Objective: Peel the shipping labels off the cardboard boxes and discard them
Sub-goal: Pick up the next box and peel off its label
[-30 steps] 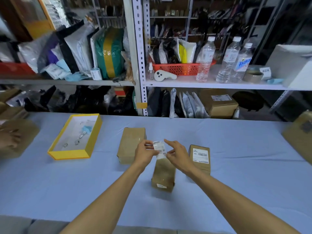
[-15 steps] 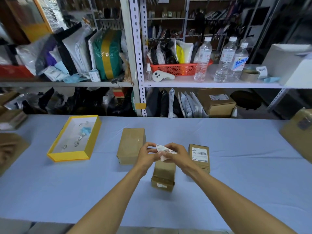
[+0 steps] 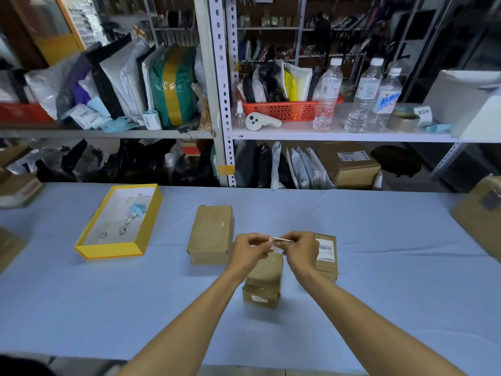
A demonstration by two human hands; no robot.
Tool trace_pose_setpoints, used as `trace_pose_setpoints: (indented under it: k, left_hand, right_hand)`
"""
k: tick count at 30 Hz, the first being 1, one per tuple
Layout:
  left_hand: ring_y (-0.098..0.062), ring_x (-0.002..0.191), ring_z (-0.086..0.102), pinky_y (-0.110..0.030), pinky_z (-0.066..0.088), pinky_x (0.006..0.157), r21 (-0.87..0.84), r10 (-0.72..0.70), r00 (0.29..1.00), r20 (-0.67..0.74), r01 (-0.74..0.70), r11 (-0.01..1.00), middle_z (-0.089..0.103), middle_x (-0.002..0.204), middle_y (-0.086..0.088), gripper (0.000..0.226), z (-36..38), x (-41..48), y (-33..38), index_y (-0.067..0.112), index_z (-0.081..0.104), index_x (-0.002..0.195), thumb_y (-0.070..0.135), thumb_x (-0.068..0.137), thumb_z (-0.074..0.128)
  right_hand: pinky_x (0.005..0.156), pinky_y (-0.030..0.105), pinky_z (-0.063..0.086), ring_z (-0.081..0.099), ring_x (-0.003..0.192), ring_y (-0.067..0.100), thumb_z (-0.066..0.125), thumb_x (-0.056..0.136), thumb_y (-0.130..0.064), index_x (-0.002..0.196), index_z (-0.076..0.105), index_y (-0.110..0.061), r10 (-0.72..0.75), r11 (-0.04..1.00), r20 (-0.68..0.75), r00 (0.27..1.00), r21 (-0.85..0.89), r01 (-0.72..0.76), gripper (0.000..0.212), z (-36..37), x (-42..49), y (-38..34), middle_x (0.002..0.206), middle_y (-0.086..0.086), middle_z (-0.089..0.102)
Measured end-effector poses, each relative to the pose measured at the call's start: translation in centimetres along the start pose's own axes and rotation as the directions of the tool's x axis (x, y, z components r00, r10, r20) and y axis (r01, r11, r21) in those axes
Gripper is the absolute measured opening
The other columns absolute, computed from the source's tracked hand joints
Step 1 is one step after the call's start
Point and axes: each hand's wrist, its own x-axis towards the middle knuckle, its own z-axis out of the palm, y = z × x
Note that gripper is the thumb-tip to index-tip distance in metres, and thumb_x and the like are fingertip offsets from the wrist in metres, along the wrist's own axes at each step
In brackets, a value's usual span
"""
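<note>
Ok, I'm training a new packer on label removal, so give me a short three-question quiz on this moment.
1. True or false: the box beside the right hand still carries its shipping label.
2. What do both hands hold? A) a bottle B) a peeled label C) tape
3. Which open container on the table's left side holds small scraps?

Key:
1. True; its label shows a barcode.
2. B; the left hand and right hand pinch the peeled label above the middle box.
3. The yellow tray.
</note>
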Motion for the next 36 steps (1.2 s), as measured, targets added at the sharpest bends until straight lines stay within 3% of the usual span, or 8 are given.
trace_pose_setpoints:
  k: [3,7,11,17,20,27,32,36]
  left_hand:
    - [-0.018,0.068,0.071,-0.025,0.055,0.063,-0.024,-0.026,0.999,-0.024,0.025,0.999,0.071,0.079,-0.009,0.007,0.2,0.0,0.1,0.008,0.07,0.078,0.002,0.081,0.072]
    - [-0.021,0.078,0.07,-0.039,0.056,0.078,0.136,0.015,0.985,-0.172,0.009,0.991,0.073,0.081,-0.003,0.02,-0.2,0.9,-0.1,0.024,0.067,0.062,0.014,0.072,0.08]
    - [-0.022,0.076,0.071,-0.04,0.059,0.078,0.149,0.051,0.991,-0.125,-0.032,0.988,0.072,0.073,-0.006,0.022,0.6,0.6,0.5,0.014,0.064,0.062,0.001,0.074,0.077]
    - [-0.021,0.079,0.071,-0.022,0.055,0.07,0.111,0.025,1.0,-0.018,-0.023,0.994,0.072,0.082,-0.013,0.009,0.8,0.9,1.1,0.004,0.071,0.078,-0.003,0.075,0.075]
    - [-0.02,0.087,0.07,-0.017,0.055,0.069,0.081,0.001,0.999,-0.038,0.002,0.997,0.07,0.093,-0.009,0.021,1.0,0.7,1.1,0.006,0.07,0.094,0.002,0.074,0.078]
    - [-0.003,0.069,0.067,-0.005,0.046,0.054,0.354,0.135,0.981,-0.138,-0.079,0.932,0.074,0.079,0.001,0.013,1.7,0.4,1.8,0.012,0.077,0.085,0.016,0.073,0.081]
    - [-0.003,0.065,0.063,0.0,0.042,0.051,0.489,0.197,0.971,-0.133,-0.108,0.866,0.075,0.08,0.0,0.009,2.1,0.2,2.6,0.011,0.077,0.085,0.009,0.076,0.076]
    - [-0.003,0.07,0.066,-0.001,0.044,0.056,0.513,0.223,0.965,-0.14,-0.122,0.85,0.076,0.079,0.001,0.015,2.4,0.0,1.8,0.014,0.078,0.085,0.004,0.079,0.069]
  right_hand:
    - [0.073,0.035,0.058,0.072,0.073,0.023,0.065,0.077,-0.001,0.07,0.076,-0.016,-0.008,0.99,0.091,0.996,0.142,-0.005,0.02,0.2,-0.2,-0.1,0.072,0.007,0.074]
    - [0.079,0.034,0.059,0.072,0.077,0.028,0.063,0.083,-0.003,0.075,0.077,-0.001,0.044,0.928,0.207,0.977,0.354,-0.117,0.016,0.6,-0.3,0.1,0.078,0.02,0.074]
    - [0.066,0.023,0.06,0.068,0.073,0.029,0.064,0.082,0.012,0.085,0.07,0.008,0.144,0.815,0.211,0.967,0.528,-0.237,0.009,0.3,-0.4,-0.4,0.079,0.018,0.07]
    - [0.063,0.026,0.06,0.066,0.069,0.032,0.059,0.073,0.021,0.076,0.068,0.004,0.179,0.859,0.18,0.967,0.451,-0.243,0.019,-0.5,0.5,-1.2,0.072,0.016,0.067]
    - [0.057,0.025,0.059,0.067,0.067,0.03,0.065,0.071,0.02,0.08,0.065,0.005,0.179,0.864,0.185,0.966,0.44,-0.244,0.018,-0.8,0.6,-1.5,0.072,0.017,0.066]
    - [0.07,0.027,0.058,0.071,0.074,0.025,0.079,0.069,0.006,0.085,0.072,0.0,0.165,0.917,0.103,0.981,0.351,-0.191,0.018,-1.0,0.8,-0.4,0.08,0.015,0.072]
    - [0.061,0.019,0.059,0.07,0.07,0.025,0.065,0.078,0.014,0.078,0.069,0.005,0.241,0.832,0.161,0.957,0.473,-0.289,0.01,-0.6,0.9,-0.9,0.08,0.018,0.069]
    - [0.062,0.021,0.059,0.071,0.075,0.03,0.063,0.081,0.01,0.092,0.067,0.006,0.259,0.782,0.208,0.943,0.528,-0.331,0.012,-0.3,0.7,-1.1,0.088,0.022,0.07]
